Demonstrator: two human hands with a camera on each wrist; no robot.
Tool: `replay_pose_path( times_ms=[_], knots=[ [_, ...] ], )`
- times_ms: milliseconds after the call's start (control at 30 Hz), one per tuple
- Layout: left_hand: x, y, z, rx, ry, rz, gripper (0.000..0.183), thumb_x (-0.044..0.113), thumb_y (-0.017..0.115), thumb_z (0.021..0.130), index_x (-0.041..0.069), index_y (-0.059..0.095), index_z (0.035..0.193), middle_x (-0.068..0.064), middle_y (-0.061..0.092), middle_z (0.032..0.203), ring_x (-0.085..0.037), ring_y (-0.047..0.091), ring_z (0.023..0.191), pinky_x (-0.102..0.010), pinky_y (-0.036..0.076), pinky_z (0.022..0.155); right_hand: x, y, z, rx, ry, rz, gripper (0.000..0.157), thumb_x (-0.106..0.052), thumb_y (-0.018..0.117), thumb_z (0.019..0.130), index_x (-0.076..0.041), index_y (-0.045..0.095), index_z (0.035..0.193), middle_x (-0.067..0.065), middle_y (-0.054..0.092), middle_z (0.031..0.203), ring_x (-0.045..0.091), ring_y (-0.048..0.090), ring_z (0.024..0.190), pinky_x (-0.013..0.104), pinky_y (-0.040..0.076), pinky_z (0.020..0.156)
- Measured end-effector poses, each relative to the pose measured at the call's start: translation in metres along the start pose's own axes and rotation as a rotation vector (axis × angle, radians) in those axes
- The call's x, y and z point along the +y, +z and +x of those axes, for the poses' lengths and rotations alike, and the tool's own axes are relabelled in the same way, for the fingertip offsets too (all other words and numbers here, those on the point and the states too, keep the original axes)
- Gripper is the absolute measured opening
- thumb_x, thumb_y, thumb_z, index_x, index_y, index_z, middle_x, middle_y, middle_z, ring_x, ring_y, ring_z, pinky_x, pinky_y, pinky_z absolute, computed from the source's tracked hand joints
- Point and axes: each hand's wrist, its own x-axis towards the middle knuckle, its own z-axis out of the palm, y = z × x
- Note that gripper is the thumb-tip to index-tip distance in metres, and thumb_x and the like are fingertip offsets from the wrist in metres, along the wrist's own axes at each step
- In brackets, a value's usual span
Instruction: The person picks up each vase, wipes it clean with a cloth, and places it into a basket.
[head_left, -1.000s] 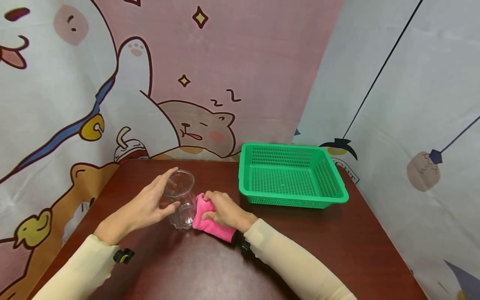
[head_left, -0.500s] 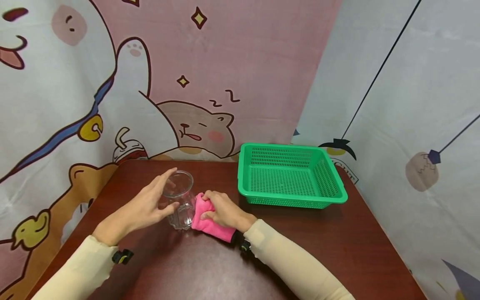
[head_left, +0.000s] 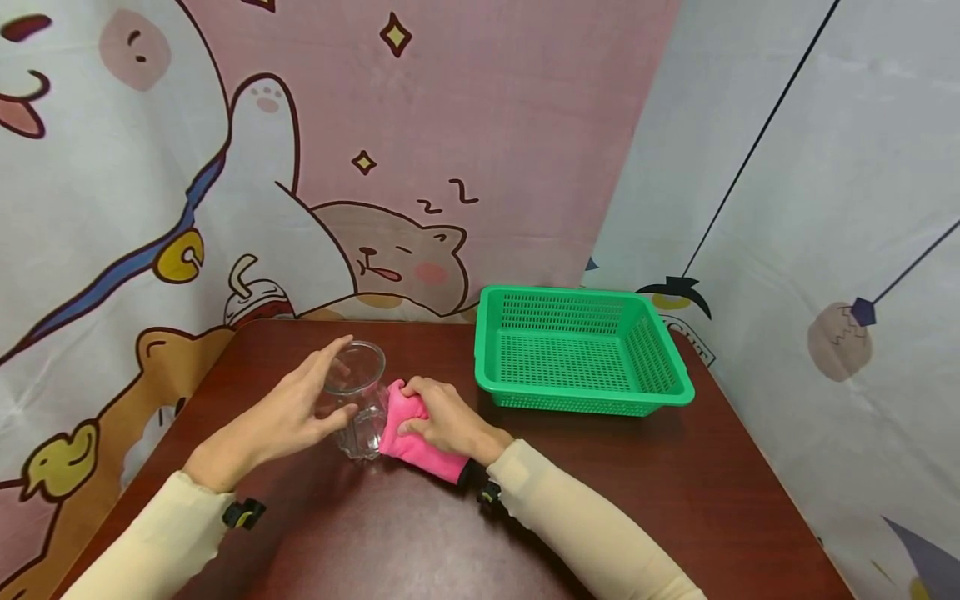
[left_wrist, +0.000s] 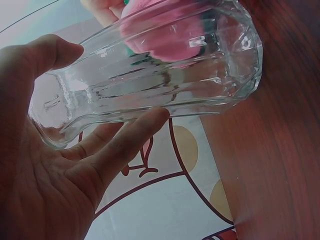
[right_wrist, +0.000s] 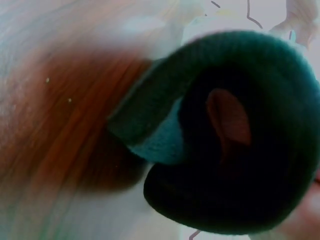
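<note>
A clear glass vase (head_left: pixel 363 429) with a flared mouth and faceted sides stands on the table in the head view. My left hand (head_left: pixel 288 417) holds it from the left; the left wrist view has the thumb on one side of the vase (left_wrist: pixel 200 95) and the fingers along the other. My right hand (head_left: pixel 453 427) grips a folded pink cloth (head_left: pixel 423 460) against the vase's right side. Through the glass, the cloth (left_wrist: pixel 167 35) shows pink in the left wrist view. The rolled end of the cloth (right_wrist: pixel 265 52) looks dark and greenish in the right wrist view, hiding most of that hand.
A green perforated plastic basket (head_left: pixel 585 400) sits at the back right of the dark red-brown table (head_left: pixel 645 483). Behind the table and to its right hang sheets (head_left: pixel 525 125) printed with cartoon animals.
My right hand and the cloth have shifted very slightly up along the vase's side. The left hand keeps its place around the vase. The head view has drifted a little.
</note>
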Motion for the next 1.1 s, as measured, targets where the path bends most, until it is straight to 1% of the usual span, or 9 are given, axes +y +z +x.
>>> replay_pose_path(
  times_ms=[100, 133, 233, 433, 567, 667, 800, 967, 1100],
  knots=[
    [0.0, 0.0, 0.001, 0.002, -0.003, 0.003, 0.104, 0.013, 0.091, 0.099, 0.009, 0.027, 0.181, -0.022, 0.066, 0.143, -0.036, 0.077, 0.123, -0.043, 0.074, 0.087, -0.003, -0.001, 0.001, 0.027, -0.005, 0.012, 0.048, -0.034, 0.095, 0.1, -0.007, 0.074, 0.135, 0.009, 0.08, 0.139, 0.02, 0.078, 0.125, 0.034, 0.063, 0.113],
    [0.0, 0.0, 0.001, 0.002, -0.002, 0.003, 0.104, 0.013, 0.091, 0.099, 0.009, 0.027, 0.181, -0.022, 0.066, 0.143, -0.035, 0.077, 0.123, -0.044, 0.074, 0.087, -0.013, -0.006, 0.0, 0.028, 0.015, 0.019, 0.046, -0.027, 0.096, 0.1, -0.005, 0.074, 0.134, 0.012, 0.08, 0.138, 0.022, 0.078, 0.124, 0.037, 0.064, 0.113],
    [0.0, -0.001, 0.0, 0.007, 0.005, 0.004, 0.104, 0.013, 0.091, 0.099, 0.009, 0.026, 0.181, -0.022, 0.066, 0.142, -0.035, 0.077, 0.123, -0.045, 0.074, 0.087, -0.018, -0.008, 0.002, 0.051, 0.022, 0.027, 0.046, -0.023, 0.096, 0.099, -0.005, 0.075, 0.135, 0.011, 0.08, 0.137, 0.023, 0.078, 0.125, 0.038, 0.064, 0.113],
    [0.002, -0.003, -0.001, 0.01, 0.013, -0.003, 0.104, 0.013, 0.092, 0.1, 0.009, 0.027, 0.181, -0.022, 0.066, 0.142, -0.034, 0.077, 0.122, -0.045, 0.074, 0.085, -0.026, -0.012, 0.004, 0.082, 0.034, 0.033, 0.048, -0.024, 0.096, 0.1, -0.007, 0.074, 0.138, 0.008, 0.081, 0.138, 0.02, 0.076, 0.121, 0.033, 0.064, 0.108],
    [0.002, -0.004, -0.001, 0.0, 0.008, 0.0, 0.105, 0.015, 0.092, 0.1, 0.01, 0.026, 0.181, -0.023, 0.064, 0.146, -0.033, 0.077, 0.123, -0.043, 0.074, 0.086, -0.03, -0.015, 0.007, 0.115, 0.017, 0.055, 0.047, -0.022, 0.096, 0.1, -0.007, 0.074, 0.139, 0.008, 0.081, 0.137, 0.019, 0.075, 0.115, 0.031, 0.064, 0.102],
    [0.002, -0.004, -0.001, -0.008, -0.001, 0.002, 0.105, 0.016, 0.092, 0.1, 0.01, 0.025, 0.182, -0.023, 0.063, 0.148, -0.033, 0.077, 0.123, -0.041, 0.074, 0.086, -0.034, -0.018, 0.009, 0.147, -0.004, 0.078, 0.046, -0.02, 0.095, 0.1, -0.007, 0.074, 0.138, 0.008, 0.081, 0.135, 0.019, 0.075, 0.113, 0.029, 0.064, 0.1],
    [0.0, -0.002, -0.001, -0.003, 0.005, 0.008, 0.104, 0.016, 0.091, 0.1, 0.009, 0.027, 0.181, -0.023, 0.065, 0.145, -0.033, 0.077, 0.123, -0.038, 0.073, 0.086, -0.04, -0.022, 0.011, 0.178, -0.017, 0.12, 0.046, -0.019, 0.096, 0.099, -0.007, 0.074, 0.138, 0.009, 0.081, 0.131, 0.019, 0.075, 0.109, 0.026, 0.065, 0.097],
    [-0.001, 0.0, -0.001, 0.006, 0.017, 0.005, 0.103, 0.014, 0.091, 0.1, 0.009, 0.028, 0.18, -0.022, 0.066, 0.143, -0.034, 0.078, 0.123, -0.039, 0.073, 0.086, -0.042, -0.024, 0.012, 0.196, 0.001, 0.148, 0.045, -0.019, 0.096, 0.099, -0.008, 0.074, 0.136, 0.009, 0.083, 0.128, 0.016, 0.075, 0.104, 0.022, 0.062, 0.091],
    [-0.002, 0.001, -0.001, 0.0, 0.018, 0.004, 0.103, 0.014, 0.091, 0.1, 0.009, 0.027, 0.18, -0.022, 0.066, 0.144, -0.033, 0.078, 0.123, -0.039, 0.073, 0.087, -0.042, -0.025, 0.011, 0.217, 0.016, 0.179, 0.044, -0.019, 0.095, 0.1, -0.01, 0.074, 0.138, 0.007, 0.084, 0.128, 0.015, 0.074, 0.103, 0.023, 0.062, 0.089]
  ],
)
